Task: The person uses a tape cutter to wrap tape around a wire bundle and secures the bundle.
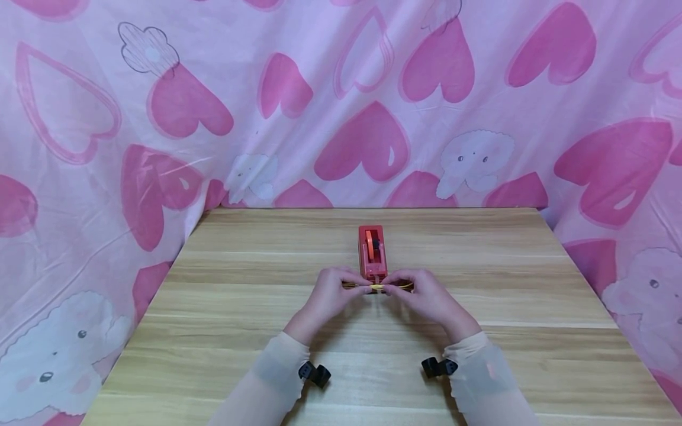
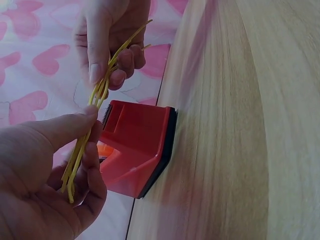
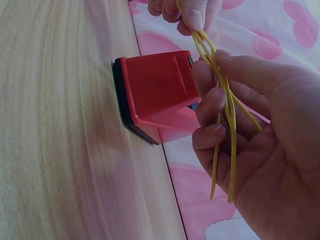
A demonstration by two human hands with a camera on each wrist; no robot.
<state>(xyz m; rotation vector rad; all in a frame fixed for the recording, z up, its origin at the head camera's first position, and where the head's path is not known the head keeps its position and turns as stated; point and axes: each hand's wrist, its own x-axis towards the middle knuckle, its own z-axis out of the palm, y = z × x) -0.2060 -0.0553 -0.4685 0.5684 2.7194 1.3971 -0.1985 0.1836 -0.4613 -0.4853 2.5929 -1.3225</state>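
Observation:
A small bundle of thin yellow wires [image 1: 377, 287] is stretched sideways between both hands, in front of a red tape dispenser [image 1: 375, 269]. My left hand [image 1: 330, 293] pinches one part of the bundle between thumb and fingers. A short distance along it, my right hand [image 1: 425, 293] pinches the other part the same way. In the right wrist view, loose ends of the wires [image 3: 232, 150] fan out across the right palm. The left wrist view has the other ends [image 2: 75, 172] lying over the curled left fingers.
The dispenser has a black base [image 2: 159, 167], a serrated cutter edge and an orange roll [image 1: 370, 244] inside. It stands on a wood-grain table [image 1: 256, 254]. A pink heart-print cloth [image 1: 298, 148] hangs behind and at the sides. Black cameras [image 1: 315, 374] sit at both wrists.

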